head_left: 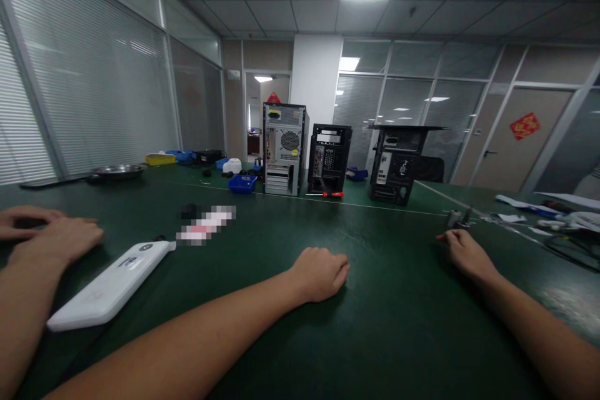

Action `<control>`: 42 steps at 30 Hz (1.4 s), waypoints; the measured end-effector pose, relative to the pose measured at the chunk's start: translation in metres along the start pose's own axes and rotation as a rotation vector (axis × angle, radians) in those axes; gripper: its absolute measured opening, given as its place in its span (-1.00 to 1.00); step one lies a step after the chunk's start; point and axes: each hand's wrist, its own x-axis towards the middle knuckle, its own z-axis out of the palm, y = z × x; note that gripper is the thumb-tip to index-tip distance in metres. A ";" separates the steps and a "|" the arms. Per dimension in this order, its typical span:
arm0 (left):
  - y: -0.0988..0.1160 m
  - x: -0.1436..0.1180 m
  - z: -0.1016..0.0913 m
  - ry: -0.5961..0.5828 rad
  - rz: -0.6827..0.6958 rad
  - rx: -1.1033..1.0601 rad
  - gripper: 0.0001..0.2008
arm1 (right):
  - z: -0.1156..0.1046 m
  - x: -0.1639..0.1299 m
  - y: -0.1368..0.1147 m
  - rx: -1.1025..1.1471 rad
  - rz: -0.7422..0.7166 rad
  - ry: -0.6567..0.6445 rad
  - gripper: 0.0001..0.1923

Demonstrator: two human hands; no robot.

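Note:
My left hand [321, 274] rests in a loose fist on the green tabletop [370, 337], near the middle, and nothing shows in it. Off to the right, my right hand [464, 254] lies on the same surface with its fingers curled in. Just beyond its knuckles stand small metal parts [457, 219], which look apart from the hand. A flat white device [112, 287] with rounded corners lies left of my left forearm. Further left, another person's hands [51, 234] rest on the table.
Three computer cases stand at the back: a tall one [284, 150], an open black frame [329, 159] and a black one [396, 165]. A red screwdriver [332, 194] and blue bin [242, 184] lie near them. Cables [572, 247] and papers sit right; a metal tray [117, 171] left.

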 end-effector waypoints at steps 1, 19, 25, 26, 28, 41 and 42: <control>0.000 0.000 0.000 -0.001 0.001 -0.002 -0.61 | -0.004 -0.001 -0.002 -0.003 0.002 0.020 -0.55; -0.001 -0.001 -0.001 -0.013 0.011 -0.040 -0.64 | -0.039 0.010 0.021 -0.336 -0.399 0.103 -0.53; 0.000 -0.001 -0.002 -0.029 -0.004 -0.022 -0.63 | -0.034 0.010 0.015 -0.354 -0.291 -0.092 -0.63; 0.000 -0.001 -0.003 -0.032 -0.005 -0.025 -0.63 | -0.034 0.009 0.014 -0.354 -0.285 -0.093 -0.62; 0.001 -0.001 -0.003 -0.032 -0.007 -0.027 -0.64 | -0.036 0.008 0.012 -0.357 -0.300 -0.058 -0.60; -0.001 -0.002 -0.002 -0.023 0.003 -0.027 -0.64 | -0.050 0.011 0.006 -0.361 -0.236 -0.122 -0.60; -0.001 -0.002 -0.003 -0.027 0.002 -0.030 -0.64 | -0.051 0.012 0.006 -0.374 -0.207 -0.131 -0.61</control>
